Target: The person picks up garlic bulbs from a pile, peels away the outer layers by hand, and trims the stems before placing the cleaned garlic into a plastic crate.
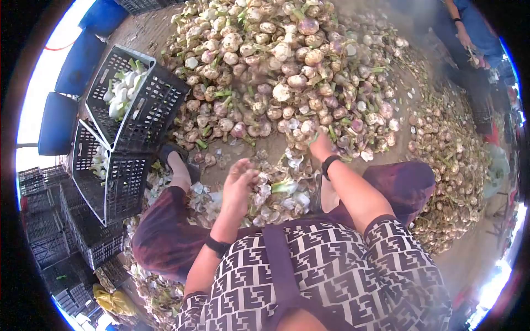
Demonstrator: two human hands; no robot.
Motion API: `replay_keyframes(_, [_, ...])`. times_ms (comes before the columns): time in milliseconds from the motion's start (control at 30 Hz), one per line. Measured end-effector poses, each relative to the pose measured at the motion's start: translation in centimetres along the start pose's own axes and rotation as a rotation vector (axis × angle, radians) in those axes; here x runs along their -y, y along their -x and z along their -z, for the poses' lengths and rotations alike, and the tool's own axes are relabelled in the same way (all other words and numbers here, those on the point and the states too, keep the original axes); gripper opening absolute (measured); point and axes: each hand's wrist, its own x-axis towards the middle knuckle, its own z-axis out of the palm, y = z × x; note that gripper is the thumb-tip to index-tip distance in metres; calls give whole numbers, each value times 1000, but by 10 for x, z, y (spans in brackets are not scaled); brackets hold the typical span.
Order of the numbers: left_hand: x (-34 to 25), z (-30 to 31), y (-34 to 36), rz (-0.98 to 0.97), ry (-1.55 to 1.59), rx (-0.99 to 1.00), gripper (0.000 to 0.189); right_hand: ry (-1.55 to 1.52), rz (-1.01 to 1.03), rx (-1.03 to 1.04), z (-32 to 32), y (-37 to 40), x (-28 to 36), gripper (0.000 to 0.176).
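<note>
A big heap of purple-white bulbs with green stalks [276,71] lies on the ground in front of me. My right hand [320,145], a black band on its wrist, reaches into the near edge of the heap and touches bulbs there; its fingers are hidden among them. My left hand [240,180] hovers lower, over loose white peelings [279,194], fingers apart and holding nothing. My legs in dark red trousers spread to both sides.
Two black slatted crates [160,105] [118,190] tilt at the left, with white peeled bulbs [122,92] inside. More stacked crates [49,237] stand lower left, blue seats [80,60] behind. A second heap [452,165] lies right. Another person [469,38] works top right.
</note>
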Motion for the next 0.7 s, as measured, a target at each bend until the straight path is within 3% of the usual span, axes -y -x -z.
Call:
replay_keyframes(67, [3, -5, -3, 87, -43, 63, 40, 71, -42, -44, 4, -9, 4, 33])
replay_keyframes(167, [9, -1, -7, 29, -217, 122, 46, -45, -6, 59, 25, 7, 39, 23])
replay_keyframes(200, [17, 7, -13, -74, -303, 160, 56, -164, 133, 137, 19, 11, 39, 15])
replay_keyframes(233, [10, -1, -6, -85, -336, 149, 58, -363, 183, 348, 23, 26, 51, 16])
replay_keyframes(300, [-3, -18, 7, -112, -408, 131, 62, -467, 260, 580, 59, 77, 94, 14])
replay_keyframes(367, [2, -11, 7, -176, -310, 331, 66, -538, 390, 563, 63, 108, 108, 10])
replay_keyframes(433, [-2, -12, 13, -201, -204, 446, 64, -877, 278, 601, 71, 126, 120, 11])
replay_keyframes(500, [-5, -17, 22, -258, -145, 336, 61, -1306, 87, 637, 79, 143, 132, 14])
replay_keyframes(533, [-7, -19, 26, -286, -111, 280, 59, -1135, 214, 538, 76, 148, 132, 20])
replay_keyframes(633, [-16, -23, 37, -412, -212, 318, 62, -931, 408, 552, 59, 151, 131, 20])
replay_keyframes(700, [-11, -15, 36, -482, -294, 289, 60, -900, 404, 550, 58, 153, 131, 21])
